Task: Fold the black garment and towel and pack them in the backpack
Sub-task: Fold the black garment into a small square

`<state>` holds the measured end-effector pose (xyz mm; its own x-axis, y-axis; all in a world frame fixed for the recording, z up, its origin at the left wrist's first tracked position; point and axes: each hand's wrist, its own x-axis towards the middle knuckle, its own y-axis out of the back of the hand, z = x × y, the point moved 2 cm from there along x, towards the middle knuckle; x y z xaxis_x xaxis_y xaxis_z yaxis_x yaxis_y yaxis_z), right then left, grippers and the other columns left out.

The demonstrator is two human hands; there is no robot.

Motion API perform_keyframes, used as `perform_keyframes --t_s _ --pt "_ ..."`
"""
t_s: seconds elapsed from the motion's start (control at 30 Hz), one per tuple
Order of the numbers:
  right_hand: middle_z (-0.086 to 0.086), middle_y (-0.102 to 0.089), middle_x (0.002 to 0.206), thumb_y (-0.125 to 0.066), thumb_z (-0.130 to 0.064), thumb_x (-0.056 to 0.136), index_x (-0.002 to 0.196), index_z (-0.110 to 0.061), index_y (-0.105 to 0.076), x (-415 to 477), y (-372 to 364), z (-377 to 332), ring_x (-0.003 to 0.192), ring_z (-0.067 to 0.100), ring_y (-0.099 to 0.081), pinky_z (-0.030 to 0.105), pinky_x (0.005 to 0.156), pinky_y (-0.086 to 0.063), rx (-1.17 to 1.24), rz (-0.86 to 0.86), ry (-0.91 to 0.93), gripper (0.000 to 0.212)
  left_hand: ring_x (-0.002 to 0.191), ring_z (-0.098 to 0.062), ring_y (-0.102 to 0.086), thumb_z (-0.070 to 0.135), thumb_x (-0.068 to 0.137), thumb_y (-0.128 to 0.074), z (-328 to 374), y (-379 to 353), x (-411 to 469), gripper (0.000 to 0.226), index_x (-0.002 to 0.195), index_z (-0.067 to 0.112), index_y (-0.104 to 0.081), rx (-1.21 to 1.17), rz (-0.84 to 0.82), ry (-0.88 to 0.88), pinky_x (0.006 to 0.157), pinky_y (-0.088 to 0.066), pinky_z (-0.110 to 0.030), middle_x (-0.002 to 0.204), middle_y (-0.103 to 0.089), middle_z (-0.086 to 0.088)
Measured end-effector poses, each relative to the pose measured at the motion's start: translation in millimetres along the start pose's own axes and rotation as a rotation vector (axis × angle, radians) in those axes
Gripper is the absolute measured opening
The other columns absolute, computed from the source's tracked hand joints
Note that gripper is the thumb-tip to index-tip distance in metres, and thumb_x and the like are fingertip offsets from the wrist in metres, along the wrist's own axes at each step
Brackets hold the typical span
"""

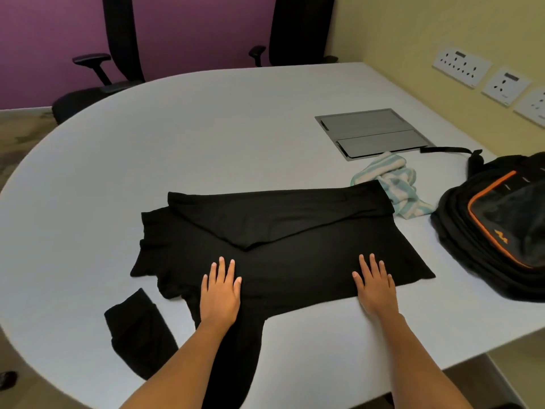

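Nearest the camera, both forearms reach over the pale grey bench [206, 143]. The left hand [220, 290] lies flat, palm down, fingers spread and gripping nothing, on the near edge of the black garment [295, 255], where a strip of the fabric trails off toward 6 o'clock over the bench edge. The right hand [375, 286] lies equally flat and open, fingers apart, on the same near hem toward 5 o'clock. A loose sleeve end [135, 329] lies at 7 o'clock. The garment is spread across the middle of the bench, its far part folded back toward the person in a broad flap. Beyond its far right corner, at 2 o'clock, a crumpled white-and-blue striped towel [392, 184] is partly tucked under it. The black backpack [495, 231] with orange trim lies at 3 o'clock, just beside the towel. Farther off, a grey cable hatch [371, 131] is set into the bench.
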<state>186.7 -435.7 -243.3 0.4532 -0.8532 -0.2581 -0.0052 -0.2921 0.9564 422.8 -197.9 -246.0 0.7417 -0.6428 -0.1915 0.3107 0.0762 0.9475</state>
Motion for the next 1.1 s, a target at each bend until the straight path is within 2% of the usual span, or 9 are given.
perform_keyframes --t_s 0.17,0.37,0.6,0.77,0.87,0.93,0.97,1.03,1.1 --pt "0.003 -0.002 0.16 -0.021 -0.039 0.102 0.152 -0.024 -0.003 -20.3 -2.6 14.0 0.148 0.025 -0.001 0.038 0.118 -0.011 0.027 0.055 -0.048 0.054 0.148 -0.022 -0.005 0.035 0.103 -0.019 -3.9 -6.8 -26.3 0.051 0.151 0.019 -0.012 -0.018 0.073 0.044 0.119 -0.004 -0.037 0.159 -0.008 -0.005" --pt "0.013 -0.014 0.158 -0.035 -0.038 0.1 0.15 -0.016 -0.021 -16.1 7.5 35.3 0.146 0.031 -0.01 0.043 0.116 -0.022 0.214 0.153 -0.223 0.056 0.147 -0.026 -0.012 0.029 0.101 -0.028 -0.6 -11.7 -50.9 0.052 0.15 0.014 -0.017 -0.098 0.222 0.252 0.118 -0.012 -0.042 0.158 -0.011 -0.011" --pt "0.026 -0.028 0.147 -0.064 -0.022 0.088 0.139 -0.001 -0.038 -2.0 24.7 57.4 0.133 0.042 -0.029 0.051 0.109 -0.031 0.525 0.289 -0.489 0.061 0.145 -0.034 -0.01 0.039 0.094 -0.048 5.0 -10.2 -77.4 0.084 0.147 -0.007 -0.003 -0.382 0.217 0.799 0.117 -0.015 -0.045 0.157 -0.003 -0.023" --pt "0.026 -0.035 0.141 -0.068 -0.004 0.082 0.143 -0.006 -0.027 5.3 46.5 62.9 0.127 0.044 -0.038 0.05 0.106 -0.034 0.884 0.286 -0.743 0.073 0.13 -0.038 -0.032 0.024 0.091 -0.059 7.7 2.5 -78.9 0.056 0.132 -0.009 -0.041 -0.393 0.248 0.88 0.106 -0.033 -0.049 0.143 -0.031 -0.022" --pt "0.022 -0.037 0.143 -0.063 -0.005 0.086 0.144 -0.008 -0.021 5.8 57.8 61.9 0.126 0.04 -0.044 0.048 0.101 -0.039 1.219 0.27 -0.889 0.072 0.121 -0.042 -0.043 0.02 0.095 -0.05 10.1 13.1 -80.0 0.044 0.13 -0.007 -0.042 -0.496 0.27 0.882 0.097 -0.038 -0.052 0.131 -0.046 -0.026" --pt "0.022 -0.045 0.136 -0.064 -0.011 0.087 0.139 -0.003 -0.031 9.0 62.0 64.6 0.111 0.035 -0.058 0.044 0.094 -0.045 1.293 0.28 -0.92 0.062 0.116 -0.046 -0.049 0.022 0.099 -0.043 10.2 26.0 -80.8 0.042 0.133 -0.002 -0.038 -0.588 0.284 0.897 0.093 -0.04 -0.053 0.126 -0.051 -0.028" --pt "0.021 -0.05 0.131 -0.063 -0.012 0.087 0.134 -0.001 -0.038 12.7 63.7 66.0 0.092 0.029 -0.064 0.04 0.087 -0.049 1.312 0.298 -0.91 0.055 0.115 -0.047 -0.05 0.024 0.1 -0.041 9.3 33.8 -80.5 0.042 0.134 0.0 -0.037 -0.602 0.288 0.899 0.093 -0.04 -0.053 0.125 -0.052 -0.029" --pt "0.02 -0.056 0.124 -0.061 -0.011 0.088 0.127 -0.001 -0.048 20.3 67.4 66.2 0.064 0.019 -0.058 0.034 0.071 -0.052 1.368 0.375 -0.869 0.043 0.116 -0.047 -0.049 0.027 0.1 -0.042 2.7 49.7 -77.2 0.042 0.133 0.001 -0.039 -0.631 0.31 0.9 0.094 -0.04 -0.053 0.127 -0.05 -0.03" --pt "0.018 -0.057 0.125 -0.061 -0.011 0.087 0.127 -0.003 -0.052 28.9 74.7 63.2 0.07 0.021 -0.059 0.029 0.07 -0.053 1.409 0.455 -0.83 0.041 0.118 -0.045 -0.048 0.028 0.099 -0.043 -8.7 65.0 -68.5 0.042 0.132 0.001 -0.043 -0.664 0.333 0.902 0.095 -0.04 -0.052 0.129 -0.05 -0.028"
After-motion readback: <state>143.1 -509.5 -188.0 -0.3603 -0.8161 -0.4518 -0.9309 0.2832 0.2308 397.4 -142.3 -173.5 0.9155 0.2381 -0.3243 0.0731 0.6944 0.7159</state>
